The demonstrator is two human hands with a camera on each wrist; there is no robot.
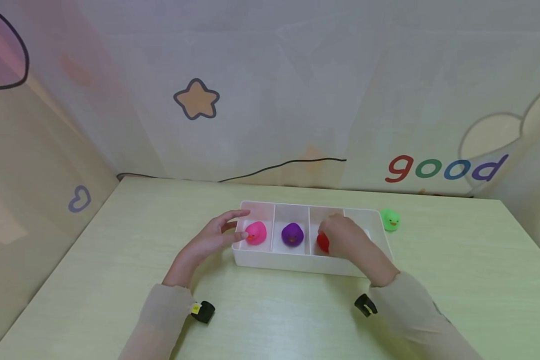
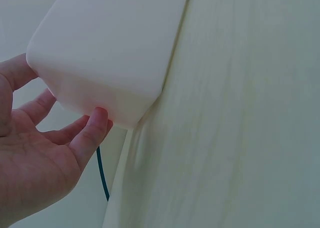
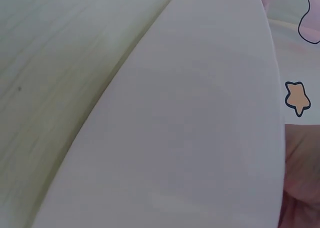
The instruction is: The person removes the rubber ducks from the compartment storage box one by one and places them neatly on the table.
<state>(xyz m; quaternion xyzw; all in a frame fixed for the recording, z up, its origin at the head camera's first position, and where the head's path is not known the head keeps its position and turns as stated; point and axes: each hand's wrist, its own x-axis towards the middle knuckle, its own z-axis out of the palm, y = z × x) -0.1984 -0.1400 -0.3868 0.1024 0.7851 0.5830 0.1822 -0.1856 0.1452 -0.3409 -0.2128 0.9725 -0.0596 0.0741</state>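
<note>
A white tray (image 1: 297,262) with four compartments stands on the table, a pink duck (image 1: 256,233) in the leftmost and a purple duck (image 1: 292,235) in the one beside it. My right hand (image 1: 344,237) reaches into the third compartment, its curled fingers on a red duck (image 1: 322,242) that they partly cover. The left hand (image 1: 211,235) rests with spread fingers against the tray's left end. In the left wrist view, fingertips of that hand (image 2: 45,153) touch the tray's end wall (image 2: 95,96). The tray's side (image 3: 185,113) hides most of my right hand (image 3: 302,163) in the right wrist view.
A green duck (image 1: 390,220) sits outside the tray, by its back right corner. The pale wooden table (image 1: 261,320) extends in front of the tray and to both sides. Behind the table hangs a printed backdrop (image 1: 270,100).
</note>
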